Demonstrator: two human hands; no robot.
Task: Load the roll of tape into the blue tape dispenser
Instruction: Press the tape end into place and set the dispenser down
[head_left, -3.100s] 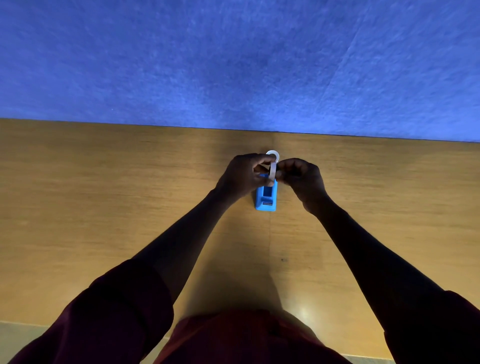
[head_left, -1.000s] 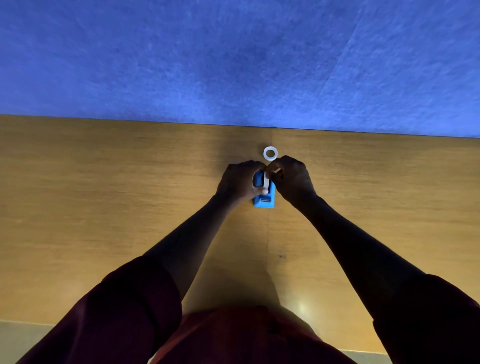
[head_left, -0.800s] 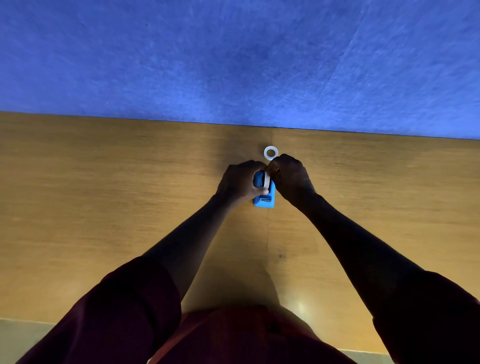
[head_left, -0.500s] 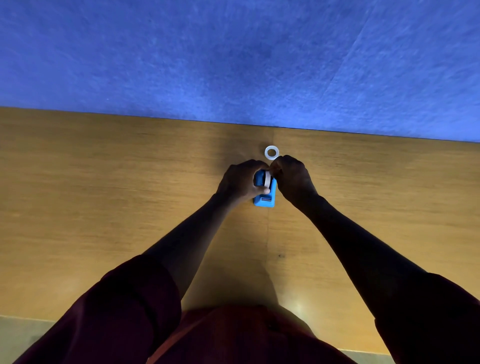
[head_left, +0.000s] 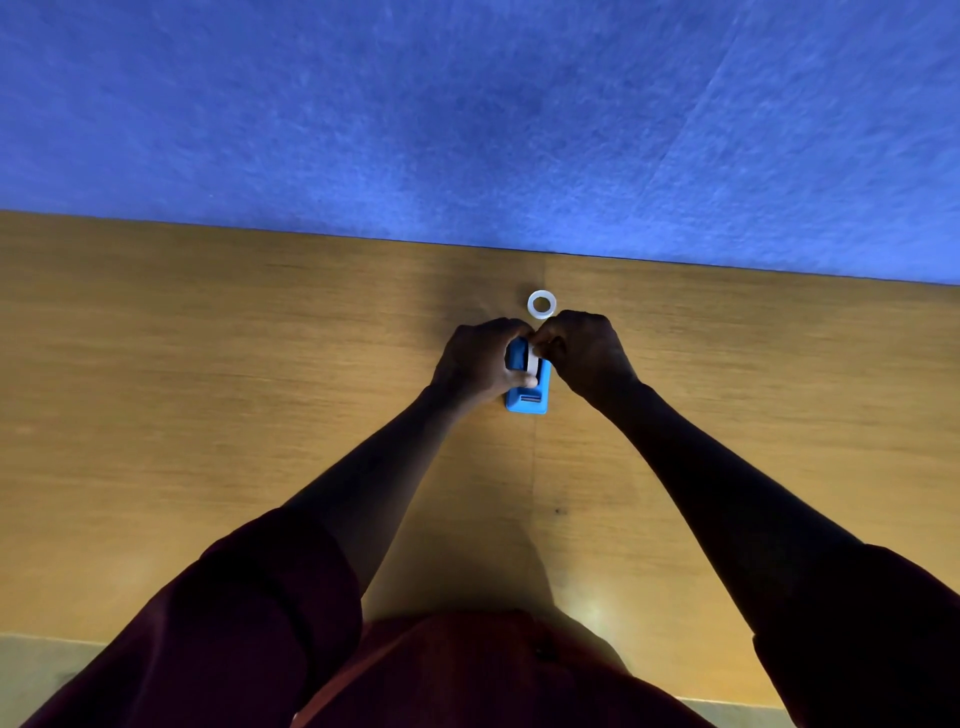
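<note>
The blue tape dispenser (head_left: 527, 397) stands on the wooden table (head_left: 208, 395), its near end facing me. A white roll of tape (head_left: 532, 361) sits upright on edge in the dispenser's top, partly hidden by fingers. My left hand (head_left: 475, 364) wraps the dispenser's left side with the thumb against the roll. My right hand (head_left: 584, 351) pinches the roll from the right and above. A second white ring (head_left: 542, 304) lies flat on the table just beyond both hands.
A blue felt wall (head_left: 467, 114) rises at the table's far edge. A seam (head_left: 535, 467) runs down the tabletop toward me. My dark red sleeves and torso fill the bottom of the view.
Both hands came down from holding the roll above the dispenser to pressing it into the dispenser's top. Over the last second they barely shift. The ring beyond them stays put.
</note>
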